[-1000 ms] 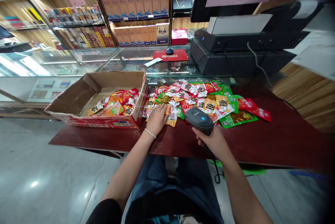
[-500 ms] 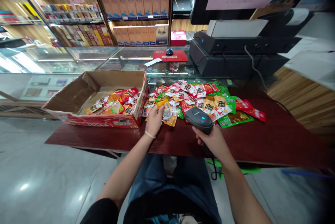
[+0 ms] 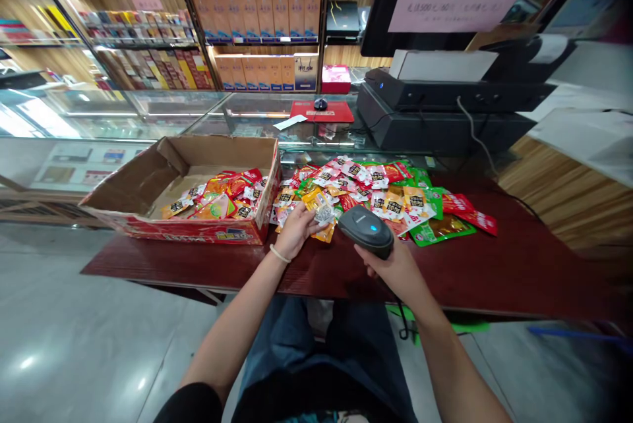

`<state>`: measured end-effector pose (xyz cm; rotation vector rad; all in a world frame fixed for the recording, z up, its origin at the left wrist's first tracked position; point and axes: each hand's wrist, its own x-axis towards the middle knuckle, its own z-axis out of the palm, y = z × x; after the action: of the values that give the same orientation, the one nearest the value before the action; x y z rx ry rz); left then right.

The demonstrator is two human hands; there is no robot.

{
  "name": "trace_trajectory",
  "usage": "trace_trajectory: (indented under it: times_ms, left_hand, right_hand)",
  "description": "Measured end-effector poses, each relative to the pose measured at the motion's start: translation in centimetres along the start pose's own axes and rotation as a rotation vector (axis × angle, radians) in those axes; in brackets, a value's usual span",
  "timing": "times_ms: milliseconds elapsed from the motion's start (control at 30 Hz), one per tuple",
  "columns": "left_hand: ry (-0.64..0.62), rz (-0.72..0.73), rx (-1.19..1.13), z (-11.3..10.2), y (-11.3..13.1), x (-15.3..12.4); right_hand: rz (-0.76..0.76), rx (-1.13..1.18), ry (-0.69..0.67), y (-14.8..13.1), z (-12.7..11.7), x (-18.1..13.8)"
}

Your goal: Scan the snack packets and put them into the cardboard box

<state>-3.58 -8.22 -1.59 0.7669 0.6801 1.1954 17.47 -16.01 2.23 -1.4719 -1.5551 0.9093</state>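
Observation:
My right hand (image 3: 390,261) is wrapped round the handle of a black barcode scanner (image 3: 364,230) with a lit blue light, its head pointing left over the table. My left hand (image 3: 298,230) grips a yellow-and-clear snack packet (image 3: 319,204) at the near left side of a heap of snack packets (image 3: 353,176). The heap mixes red, white, orange and green packets. Left of it stands an open cardboard box (image 3: 188,232), with several similar packets (image 3: 230,189) lying inside.
The dark red wooden table (image 3: 475,271) carries the box and heap. Behind it is a glass counter (image 3: 198,113) with a red mat (image 3: 341,112) and a mouse (image 3: 320,104). A black cash drawer (image 3: 435,130) and monitor (image 3: 380,1) stand at the right. Boxed goods line the back shelves.
The packet in my left hand has turned and its clear side has shifted right. The scanner in my right hand has moved slightly left, nearer the packet.

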Motion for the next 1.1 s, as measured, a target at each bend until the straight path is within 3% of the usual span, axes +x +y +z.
trace_trajectory:
  times_ms: [433, 533, 667, 800, 900, 1000, 1100]
  left_hand:
    - [-0.001, 0.042, 0.149, 0.6, -0.3, 0.1]
    - [-0.027, 0.211, 0.293, 2.0, 2.0, -0.5]
    - [-0.019, 0.406, 0.536, 2.7, 8.4, -2.3]
    - [0.303, 0.583, 1.019, -0.6, 14.9, -4.4]
    - [0.582, 0.722, 1.423, -4.9, 17.3, -5.5]
    - [0.644, 0.758, 1.682, -8.6, 17.6, -6.1]
    - [0.608, 0.745, 1.738, -10.2, 17.2, -6.4]
  right_hand:
    - [0.051, -0.006, 0.017, -0.3, -0.4, -0.2]
    - [0.063, 0.039, 0.059, -0.2, -0.7, -0.2]
    - [0.072, 0.067, 0.027, -0.1, -0.6, 0.2]
    - [0.043, 0.084, -0.005, -0.3, 0.5, 1.1]
    - [0.027, 0.117, -0.038, -0.7, 1.6, 1.8]
    - [0.022, 0.126, -0.062, -1.1, 2.4, 2.4]
    - [0.053, 0.119, -0.071, -1.6, 2.9, 2.7]
